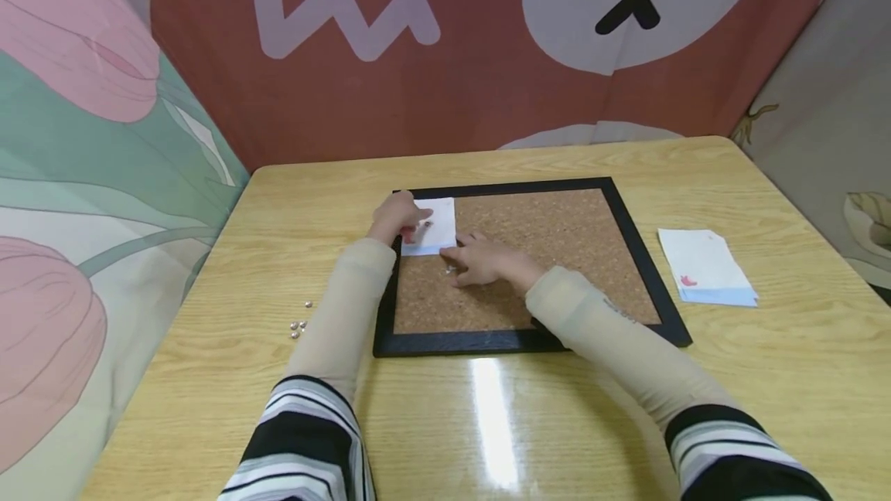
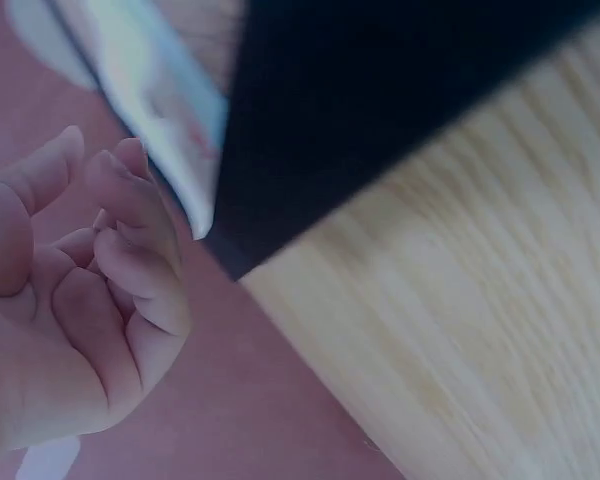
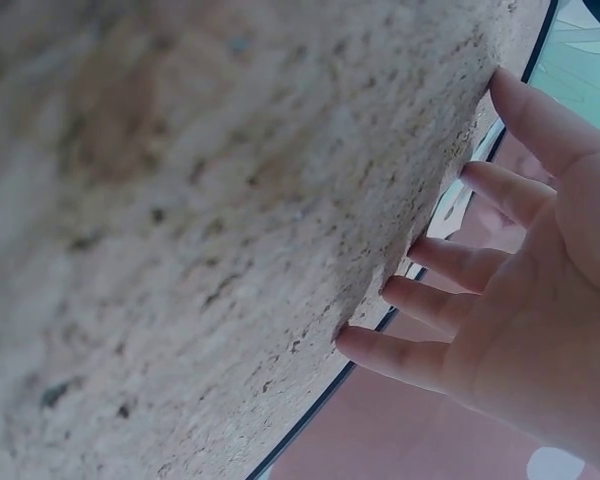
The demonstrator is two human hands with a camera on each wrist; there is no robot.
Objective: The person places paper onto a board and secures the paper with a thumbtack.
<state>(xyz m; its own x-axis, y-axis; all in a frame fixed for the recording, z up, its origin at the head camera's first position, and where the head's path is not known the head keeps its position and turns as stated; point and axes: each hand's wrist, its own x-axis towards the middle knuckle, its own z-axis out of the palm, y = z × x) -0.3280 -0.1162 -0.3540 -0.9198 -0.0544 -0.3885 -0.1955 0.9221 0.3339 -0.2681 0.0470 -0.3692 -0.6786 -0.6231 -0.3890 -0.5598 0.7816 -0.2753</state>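
Note:
A cork board with a black frame lies flat on the table, and a white sheet of paper with a blue lower edge covers its upper left corner. My left hand is over that corner of the sheet. Its fingers bend loosely beside the paper's edge in the left wrist view, with nothing showing in the palm. My right hand is spread, its straight fingertips resting on the cork and at the sheet's lower right corner. A tiny shiny piece shows by the right fingers.
Several small silvery pieces lie on the table left of the board. To the right of the board rests a stack of similar white and blue sheets, the top one with a pink mark. A printed fabric backdrop stands behind the table.

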